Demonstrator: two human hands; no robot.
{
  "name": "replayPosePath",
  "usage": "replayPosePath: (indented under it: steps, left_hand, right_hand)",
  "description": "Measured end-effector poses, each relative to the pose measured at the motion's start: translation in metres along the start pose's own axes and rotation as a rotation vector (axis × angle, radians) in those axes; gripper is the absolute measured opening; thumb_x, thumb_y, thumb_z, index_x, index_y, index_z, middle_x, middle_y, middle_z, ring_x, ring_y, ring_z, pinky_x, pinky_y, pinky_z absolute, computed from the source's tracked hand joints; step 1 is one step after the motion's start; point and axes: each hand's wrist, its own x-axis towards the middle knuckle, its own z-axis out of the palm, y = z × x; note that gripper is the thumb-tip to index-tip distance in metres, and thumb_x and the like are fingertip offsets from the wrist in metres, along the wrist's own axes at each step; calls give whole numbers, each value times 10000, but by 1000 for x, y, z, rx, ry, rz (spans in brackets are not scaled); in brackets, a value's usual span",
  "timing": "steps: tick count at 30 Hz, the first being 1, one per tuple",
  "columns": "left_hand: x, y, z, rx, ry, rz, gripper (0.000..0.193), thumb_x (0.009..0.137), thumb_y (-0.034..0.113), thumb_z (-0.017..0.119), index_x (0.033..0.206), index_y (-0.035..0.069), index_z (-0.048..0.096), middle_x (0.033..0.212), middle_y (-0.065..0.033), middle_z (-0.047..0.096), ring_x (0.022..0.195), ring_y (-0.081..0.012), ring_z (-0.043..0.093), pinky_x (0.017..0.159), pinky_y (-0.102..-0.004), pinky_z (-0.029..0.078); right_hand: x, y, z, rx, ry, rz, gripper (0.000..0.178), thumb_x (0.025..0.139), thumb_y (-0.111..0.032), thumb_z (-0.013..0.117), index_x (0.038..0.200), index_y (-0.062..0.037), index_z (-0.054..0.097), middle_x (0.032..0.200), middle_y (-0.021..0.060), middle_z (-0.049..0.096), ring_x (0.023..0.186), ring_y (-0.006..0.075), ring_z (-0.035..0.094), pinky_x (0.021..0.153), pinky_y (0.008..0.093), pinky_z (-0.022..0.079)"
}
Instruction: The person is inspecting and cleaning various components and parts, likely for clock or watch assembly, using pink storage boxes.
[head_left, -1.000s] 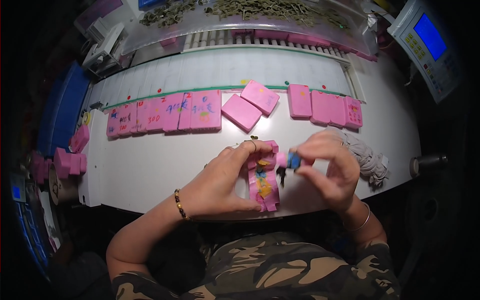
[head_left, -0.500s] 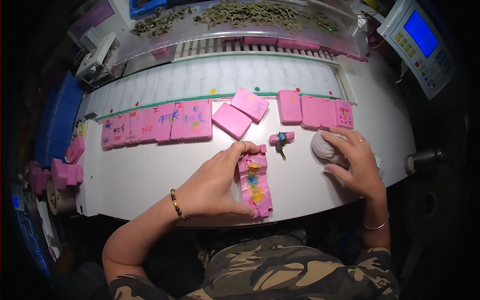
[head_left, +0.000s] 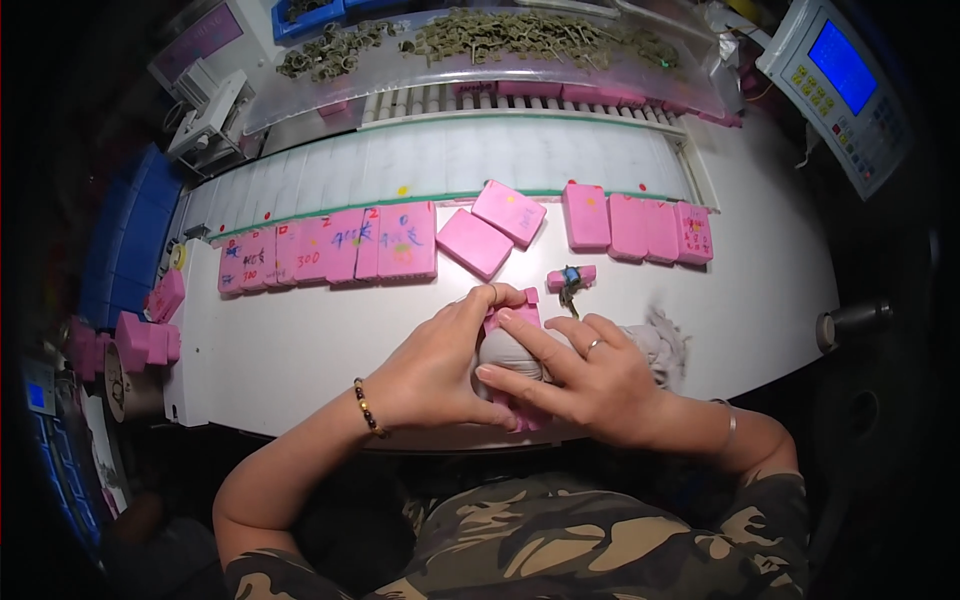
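Note:
My left hand [head_left: 432,362] grips a pink rubber-like block [head_left: 530,297] by its two ends, thumb at the near end and fingers at the far end. Over the block's middle, my right hand [head_left: 605,385] presses a round greyish-white cloth bundle [head_left: 506,352], its fingers closed around it. The loose cloth tail sticks out to the right, blurred by motion. Most of the block's top face is hidden under the bundle and fingers. Just beyond my right hand lies a small pink piece with a blue and dark-green part [head_left: 571,278].
Two loose pink blocks [head_left: 475,243] lie mid-table. Rows of marked pink blocks [head_left: 405,245] stand left and right along a green-edged white strip [head_left: 340,165]. Beyond is a clear tray of small metal-coloured pieces [head_left: 500,38]. A control panel [head_left: 835,85] stands far right.
My right hand has carried the cloth bundle left from the tabletop onto the pink block, covering its coloured face. My left hand keeps its hold. The whole view has shifted slightly.

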Motion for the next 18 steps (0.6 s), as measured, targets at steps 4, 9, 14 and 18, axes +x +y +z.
replayPosePath:
  steps: [4, 9, 14, 18]
  left_hand:
    - [-2, 6, 1, 10, 61, 2, 1013, 610, 334, 923, 1405, 40, 369, 1333, -191, 536, 1232, -381, 535, 1052, -439, 440]
    - [-10, 4, 18, -14, 239, 89, 861, 672, 235, 880, 1382, 55, 427, 1297, -146, 565, 1186, -346, 564, 1006, -434, 465]
    - [-18, 2, 20, 30, 203, 102, 866, 680, 229, 896, 1381, 48, 420, 1310, -156, 555, 1183, -335, 573, 1015, -415, 466]
    - [-23, 8, 25, 57, 230, 151, 783, 696, 170, 902, 1344, 67, 474, 1237, -144, 559, 1138, -311, 560, 970, -387, 468]
  right_hand:
    - [6, 10, -23, 76, 19, 17, 474, 759, -191, 674, 1230, -235, 706, 1348, 127, 624, 961, 230, 661, 759, 318, 496]
    - [-1, -11, -35, 34, 79, -39, 459, 750, -181, 694, 1205, -230, 732, 1319, 125, 647, 901, 254, 659, 739, 325, 494]
    - [-28, 11, -36, 206, -185, 53, 483, 776, -105, 653, 1245, -210, 703, 1363, 132, 617, 991, 259, 665, 817, 354, 496]
    - [-48, 44, -35, 66, -94, 251, 484, 780, -80, 664, 1251, -192, 683, 1369, 89, 614, 993, 245, 642, 866, 381, 464]
